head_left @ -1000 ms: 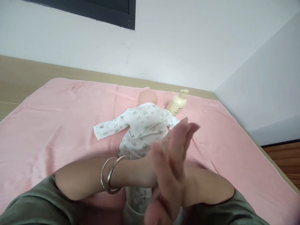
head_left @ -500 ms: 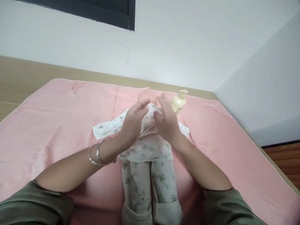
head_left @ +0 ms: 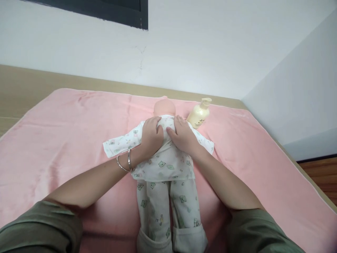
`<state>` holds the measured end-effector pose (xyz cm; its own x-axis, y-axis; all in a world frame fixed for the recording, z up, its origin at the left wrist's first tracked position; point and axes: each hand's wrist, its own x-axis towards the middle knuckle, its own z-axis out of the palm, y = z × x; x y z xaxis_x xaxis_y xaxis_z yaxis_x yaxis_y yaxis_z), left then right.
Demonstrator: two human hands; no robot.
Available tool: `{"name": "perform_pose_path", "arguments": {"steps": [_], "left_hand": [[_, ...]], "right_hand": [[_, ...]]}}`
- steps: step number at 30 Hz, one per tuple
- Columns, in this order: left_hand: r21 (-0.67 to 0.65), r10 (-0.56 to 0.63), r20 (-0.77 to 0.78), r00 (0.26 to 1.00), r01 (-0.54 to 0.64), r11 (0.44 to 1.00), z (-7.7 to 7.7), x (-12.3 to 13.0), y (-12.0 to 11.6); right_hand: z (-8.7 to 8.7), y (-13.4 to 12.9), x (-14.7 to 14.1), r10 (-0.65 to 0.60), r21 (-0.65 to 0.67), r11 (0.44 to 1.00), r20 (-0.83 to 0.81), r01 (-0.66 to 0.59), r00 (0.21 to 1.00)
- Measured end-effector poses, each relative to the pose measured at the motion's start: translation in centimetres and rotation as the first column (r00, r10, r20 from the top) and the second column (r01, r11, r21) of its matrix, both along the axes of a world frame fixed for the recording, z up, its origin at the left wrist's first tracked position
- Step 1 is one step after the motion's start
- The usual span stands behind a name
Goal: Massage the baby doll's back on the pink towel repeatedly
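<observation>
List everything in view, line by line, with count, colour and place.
Blanket: one, pink, spread across most of the view
Platform: one, tan, showing past the blanket's edges
Doll's head: one, pinkish, near the blanket's far edge
Top: one, white with small prints, below the head
Trousers: one pair, white with small prints, below the top
Pump bottle: one, pale yellow, right of the head
Walls: two, white, behind and at right
Frame: one, dark, upper left
Wood surface: one, brown, right edge
Bangles: two, silvery, left wrist
Sleeves: two, olive, bottom corners
Left hand: one, bare, on the top
Right hand: one, bare, on the top
</observation>
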<state>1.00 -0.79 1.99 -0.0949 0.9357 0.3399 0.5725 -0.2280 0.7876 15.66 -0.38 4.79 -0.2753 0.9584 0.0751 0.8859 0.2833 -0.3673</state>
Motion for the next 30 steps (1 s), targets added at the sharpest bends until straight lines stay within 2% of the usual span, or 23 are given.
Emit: {"name": "perform_pose_path", "arguments": {"steps": [3, 6, 8, 10, 13, 16, 18, 19, 22, 25, 28, 30], "left_hand": [[-0.001, 0.028, -0.061, 0.998, -0.028, 1.000, -0.3, 0.0, 0.4], [0.026, 0.017, -0.123, 0.992, -0.014, 1.000, -0.5, -0.1, 0.7], [0.030, -0.017, -0.159, 0.987, 0.022, 0.999, -0.6, -0.3, 0.8], [0.036, -0.031, -0.178, 0.984, 0.038, 0.999, -0.6, -0.3, 0.7], [0.067, -0.019, -0.168, 0.986, 0.030, 0.997, -0.9, -0.4, 0.6], [0.092, 0.007, -0.111, 0.994, 0.004, 0.996, -1.3, -0.3, 0.5], [0.097, 0.022, -0.071, 0.997, -0.015, 0.995, -1.5, -0.4, 0.5], [0.096, 0.023, -0.056, 0.998, -0.018, 0.995, -1.5, -0.4, 0.6], [0.080, 0.008, -0.042, 0.999, -0.005, 0.997, -1.4, -0.5, 0.6], [0.078, -0.003, -0.063, 0.998, 0.008, 0.997, -1.2, -0.5, 0.5], [0.104, 0.007, -0.067, 0.998, 0.000, 0.995, -1.2, -0.3, 0.4], [0.107, 0.012, -0.052, 0.999, -0.007, 0.994, -1.2, -0.3, 0.3]], "right_hand": [[0.0, -2.4, -1.1, 0.003, 0.104, 0.995, 0.092, -0.012, 0.996], [-0.4, -3.6, -1.8, 0.177, 0.188, 0.963, 0.106, -0.194, 0.979], [-0.7, -2.6, -1.5, 0.272, 0.176, 0.944, 0.067, -0.280, 0.960], [-0.9, -0.4, -0.6, 0.258, 0.133, 0.957, 0.015, -0.258, 0.966], [-1.1, 2.1, 0.7, 0.081, 0.073, 0.994, -0.022, -0.080, 0.996], [-1.1, 1.3, 0.4, -0.030, 0.099, 0.995, 0.038, 0.026, 0.999], [-0.9, -0.9, -0.6, 0.003, 0.182, 0.983, 0.081, -0.018, 0.997], [-0.9, -2.0, -1.2, 0.061, 0.218, 0.973, 0.089, -0.079, 0.994], [-0.7, -3.6, -2.2, 0.221, 0.224, 0.946, 0.075, -0.233, 0.972], [-0.8, -1.6, -1.5, 0.193, 0.135, 0.972, 0.004, -0.192, 0.981], [-0.8, 1.6, 0.1, 0.060, 0.012, 0.998, -0.017, -0.060, 0.998], [-0.8, 2.5, 0.6, -0.009, -0.024, 1.000, 0.002, 0.009, 1.000]]}}
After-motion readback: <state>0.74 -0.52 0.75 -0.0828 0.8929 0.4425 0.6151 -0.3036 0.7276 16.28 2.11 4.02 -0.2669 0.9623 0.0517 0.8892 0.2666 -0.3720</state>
